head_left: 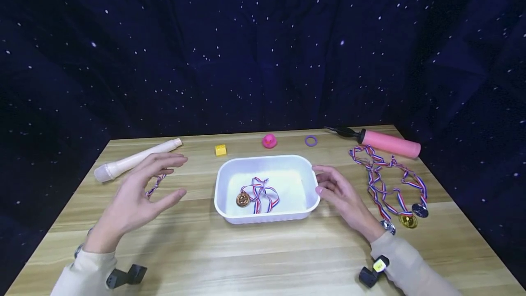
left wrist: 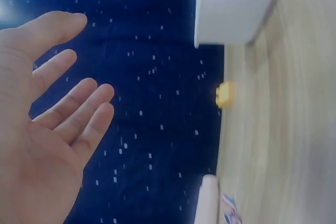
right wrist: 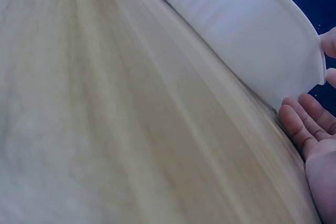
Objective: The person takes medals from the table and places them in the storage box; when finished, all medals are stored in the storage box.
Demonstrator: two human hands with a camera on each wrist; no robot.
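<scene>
A white plastic basin stands mid-table. Inside it lies a bronze medal on a red, white and blue ribbon. My right hand is at the basin's right end, its fingertips touching or very near the outer wall; in the right wrist view its fingers are lightly bent beside that wall. My left hand hovers left of the basin, fingers spread and holding nothing. Behind it, a striped ribbon shows partly, the rest hidden by the hand.
A pale pink toy microphone lies at the back left. Along the back are a yellow brick, a pink rubber duck, a purple ring and a pink hand pump. Several medals with ribbons lie at the right.
</scene>
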